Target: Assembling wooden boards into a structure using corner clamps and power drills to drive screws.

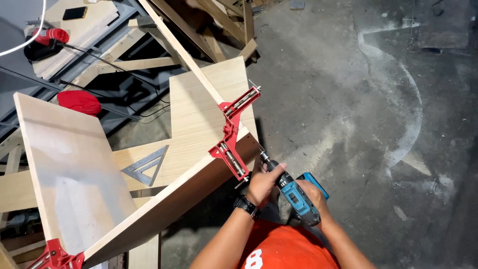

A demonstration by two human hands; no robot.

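gripping teal drill [295,195]: left hand [263,183] wrapped round front, right hand [314,193] round handle, beside red corner clamp [231,133].

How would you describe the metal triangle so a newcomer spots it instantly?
Start at the pale plywood panels clamped together left of the person's hands. On the flat panel, left of the red corner clamp, lies the grey speed square. It is the only hollow metal triangle among wood and red tools.

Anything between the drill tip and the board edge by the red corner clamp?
Nothing visible. The blue cordless drill, held by the left hand and right hand, points at the pale wooden board's edge; the red corner clamp sits just left of the bit.
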